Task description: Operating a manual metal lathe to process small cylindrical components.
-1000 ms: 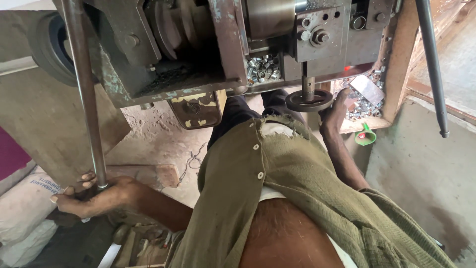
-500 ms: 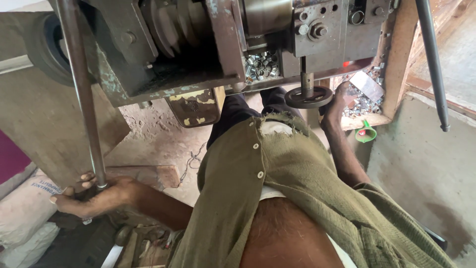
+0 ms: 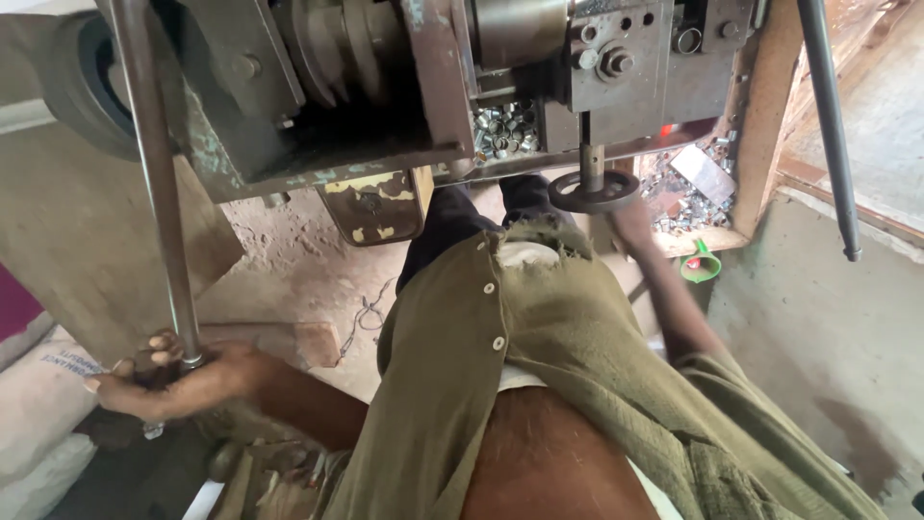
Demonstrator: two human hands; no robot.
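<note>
Machine work is under way at an old metal-turning machine [image 3: 385, 87], seen from above the operator's olive shirt [image 3: 539, 366]. The left hand [image 3: 178, 385] is closed around the lower end of a long steel lever rod [image 3: 154, 183] that runs up to the machine's left side; fingers wrap the rod fully, thumb side toward the body. The right hand [image 3: 630, 223] reaches forward to a small dark handwheel [image 3: 594, 193] on a short vertical shaft below the tool block [image 3: 640, 67]; the hand is blurred, so whether it grips the wheel rim or only rests beside it cannot be told. A heap of small bright metal pieces [image 3: 500, 130] lies in the gap under the machine's spindle housing, and more are scattered in a wooden tray [image 3: 760, 135] to the right, near a green funnel-shaped object [image 3: 700, 262]. In my judgement, sound practice here calls for a steady, full-palm hold on the rod, smooth turns of the handwheel without jerks, and the loose shirt front kept well apart from the stepped pulley [image 3: 332, 43].
</note>
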